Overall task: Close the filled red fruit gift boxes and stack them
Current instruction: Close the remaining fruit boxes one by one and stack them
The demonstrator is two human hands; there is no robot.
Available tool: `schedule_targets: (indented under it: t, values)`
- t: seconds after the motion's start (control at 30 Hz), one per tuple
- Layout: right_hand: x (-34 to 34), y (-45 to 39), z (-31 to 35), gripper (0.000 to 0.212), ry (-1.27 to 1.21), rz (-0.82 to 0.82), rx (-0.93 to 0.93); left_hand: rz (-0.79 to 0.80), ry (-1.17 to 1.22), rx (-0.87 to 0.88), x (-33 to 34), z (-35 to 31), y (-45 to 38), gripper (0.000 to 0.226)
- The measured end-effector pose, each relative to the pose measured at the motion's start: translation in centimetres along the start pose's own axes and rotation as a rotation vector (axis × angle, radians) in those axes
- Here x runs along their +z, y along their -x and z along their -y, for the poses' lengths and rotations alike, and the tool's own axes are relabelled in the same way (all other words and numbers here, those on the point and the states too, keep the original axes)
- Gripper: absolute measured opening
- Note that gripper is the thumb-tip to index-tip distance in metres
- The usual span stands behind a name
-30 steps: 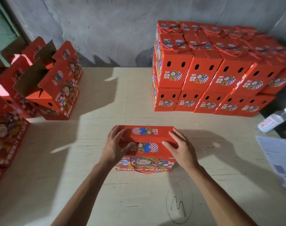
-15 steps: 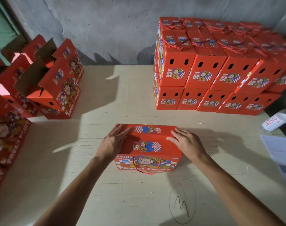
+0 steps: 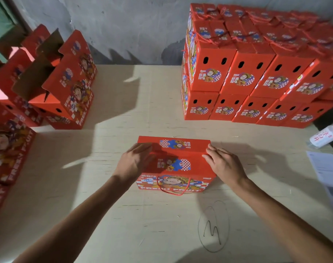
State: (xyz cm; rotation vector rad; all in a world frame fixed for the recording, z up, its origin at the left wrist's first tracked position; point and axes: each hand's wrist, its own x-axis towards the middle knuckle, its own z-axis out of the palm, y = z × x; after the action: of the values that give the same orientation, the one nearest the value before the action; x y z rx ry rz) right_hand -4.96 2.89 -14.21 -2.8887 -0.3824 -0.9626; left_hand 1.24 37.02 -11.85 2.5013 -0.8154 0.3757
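The closed red box point(image 3: 174, 164) lies on the bench point(image 3: 142, 215), long axis left to right. It is bracketed at its ends by the left hand point(image 3: 134, 162) and right hand point(image 3: 225, 165), both laid flat, nothing gripped. The stack point(image 3: 256, 73) lies beyond, nearer the right hand.

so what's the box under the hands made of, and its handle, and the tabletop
Box: printed cardboard, seemingly matte; the open boxes at left show raw brown insides. Handle: twisted red cord, probably synthetic. Table: pale wood sheet, likely plywood, unfinished look with faint grain.
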Motion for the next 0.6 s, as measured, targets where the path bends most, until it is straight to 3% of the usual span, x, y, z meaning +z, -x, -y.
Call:
schedule_targets:
  t: [0.13,0.27,0.33,0.47,0.6]
  values:
    - [-0.3,-0.8,0.4,0.030,0.026,0.023,0.023,0.076,0.086,-0.073,3.1,-3.7,-2.6,0.036]
    - [-0.1,-1.1,0.6,0.032,0.048,0.011,0.029,0.123,0.132,-0.019,4.5,-3.8,-3.6,0.035]
    - [-0.1,-1.0,0.3,0.032,0.067,0.011,-0.008,0.173,0.098,0.070,4.4,-2.9,-3.6,0.046]
    - [-0.4,-0.7,0.0,0.035,0.069,0.008,-0.080,0.429,-0.038,0.226,3.7,-1.3,-3.7,0.080]
    - [-0.6,-0.5,0.1,0.034,0.079,-0.016,-0.094,0.337,-0.047,0.182,2.5,0.6,-2.7,0.055]
